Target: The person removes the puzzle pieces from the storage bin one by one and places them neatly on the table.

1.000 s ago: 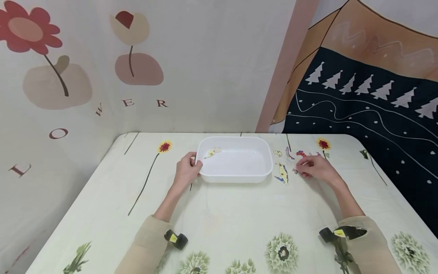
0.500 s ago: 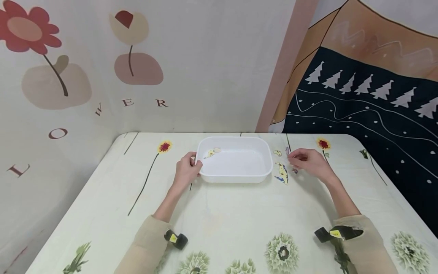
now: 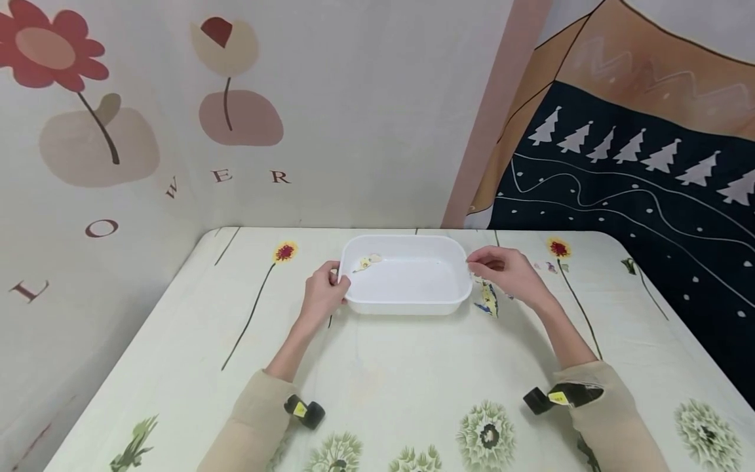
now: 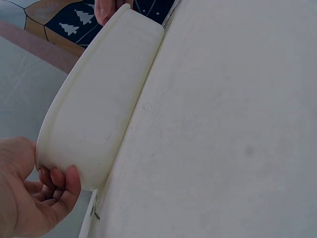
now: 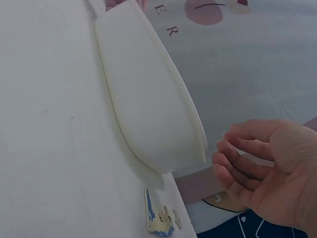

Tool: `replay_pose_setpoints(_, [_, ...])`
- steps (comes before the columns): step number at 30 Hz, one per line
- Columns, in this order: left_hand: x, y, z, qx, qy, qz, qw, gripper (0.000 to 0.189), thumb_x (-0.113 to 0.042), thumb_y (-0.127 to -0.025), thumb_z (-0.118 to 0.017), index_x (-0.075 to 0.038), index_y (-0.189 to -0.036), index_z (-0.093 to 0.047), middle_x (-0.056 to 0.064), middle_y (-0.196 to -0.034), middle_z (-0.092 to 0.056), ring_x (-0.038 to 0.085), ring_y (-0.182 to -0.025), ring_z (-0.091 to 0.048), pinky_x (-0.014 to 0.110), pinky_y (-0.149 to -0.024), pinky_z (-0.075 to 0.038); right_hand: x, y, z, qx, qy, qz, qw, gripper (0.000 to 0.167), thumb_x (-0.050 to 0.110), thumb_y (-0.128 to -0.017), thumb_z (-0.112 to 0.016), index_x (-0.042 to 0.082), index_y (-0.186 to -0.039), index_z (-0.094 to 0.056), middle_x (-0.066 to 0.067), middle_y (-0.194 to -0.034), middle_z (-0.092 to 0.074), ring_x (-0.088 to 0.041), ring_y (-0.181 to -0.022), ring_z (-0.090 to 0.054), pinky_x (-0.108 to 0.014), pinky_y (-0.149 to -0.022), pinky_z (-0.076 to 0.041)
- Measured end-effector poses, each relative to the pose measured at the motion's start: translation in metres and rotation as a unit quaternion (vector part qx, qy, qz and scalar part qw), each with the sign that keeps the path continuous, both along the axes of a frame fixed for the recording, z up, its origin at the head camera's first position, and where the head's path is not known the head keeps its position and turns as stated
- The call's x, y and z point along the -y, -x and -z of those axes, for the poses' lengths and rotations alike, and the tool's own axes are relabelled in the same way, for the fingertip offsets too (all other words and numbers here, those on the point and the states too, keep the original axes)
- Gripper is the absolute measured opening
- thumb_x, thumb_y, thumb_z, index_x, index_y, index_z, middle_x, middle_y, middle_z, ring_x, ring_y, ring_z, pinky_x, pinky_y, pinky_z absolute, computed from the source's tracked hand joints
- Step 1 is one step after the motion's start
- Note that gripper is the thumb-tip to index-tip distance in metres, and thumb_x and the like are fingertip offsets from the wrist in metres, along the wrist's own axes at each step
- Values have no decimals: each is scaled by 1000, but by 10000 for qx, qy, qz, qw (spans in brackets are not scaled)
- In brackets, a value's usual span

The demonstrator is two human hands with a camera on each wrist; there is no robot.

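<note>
A white plastic tray [image 3: 407, 308] stands at the far middle of the table. My left hand [image 3: 323, 290] grips its left rim, thumb over the edge and fingers curled against the outer wall, as the left wrist view shows. My right hand [image 3: 507, 272] is right beside the opposite rim. In the right wrist view its fingers are loosely bent, a small gap from the tray wall, with nothing seen between them. Inside the tray, at the left, lie small flat yellow and pale pieces [image 3: 367, 263]. A yellow-and-blue flat piece [image 3: 487, 299] lies on the table below my right hand.
Small pink and purple pieces [image 3: 551, 267] lie on the flower-printed tablecloth [image 3: 377, 367] at the right. Behind the table's far edge hang a pale printed curtain [image 3: 354, 131] and a dark cloth with white trees [image 3: 625, 196].
My right hand has moved left, from above the small pieces to the tray's right rim. My left hand and the tray have stayed in place.
</note>
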State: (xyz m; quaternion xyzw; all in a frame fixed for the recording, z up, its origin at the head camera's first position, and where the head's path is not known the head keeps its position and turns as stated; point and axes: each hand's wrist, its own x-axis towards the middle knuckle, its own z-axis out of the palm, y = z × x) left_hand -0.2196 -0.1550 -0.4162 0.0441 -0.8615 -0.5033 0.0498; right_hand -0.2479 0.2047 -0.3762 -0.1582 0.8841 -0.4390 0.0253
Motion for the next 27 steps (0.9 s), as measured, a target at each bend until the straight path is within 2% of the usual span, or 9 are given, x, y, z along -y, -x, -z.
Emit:
replay_pose_setpoints(9, [-1,-1,-1,30,-54,8,10000,40,-7,-96,-56,4,-135,-56,7,-82,-48,17,-64,-55,24,-56,-54,28,8,1,-45,239,-250,9994,28,23,-99,-66,3,-118,-69,-13,-111,-69,-25,-98,-62,-17,-83,-51])
replay_pose_setpoints(18, [-1,-1,-1,39,-33,-16,10000,40,-7,-97,-57,4,-135,-56,7,-82,-48,17,-64,-55,25,-57,-54,57,20,2,-213,336,-543,9977,23,22,-98,-68,5,-114,-71,-9,-105,-70,-23,-94,-63,-23,-81,-52])
replay_pose_setpoints(27, [-1,-1,0,-8,-47,-16,10000,39,-7,-96,-56,4,-134,-57,7,-81,-48,16,-64,-55,25,-57,-55,94,30,3,-273,445,-676,9963,23,15,-97,-68,1,-115,-70,-9,-104,-70,-24,-93,-63,-31,-83,-53])
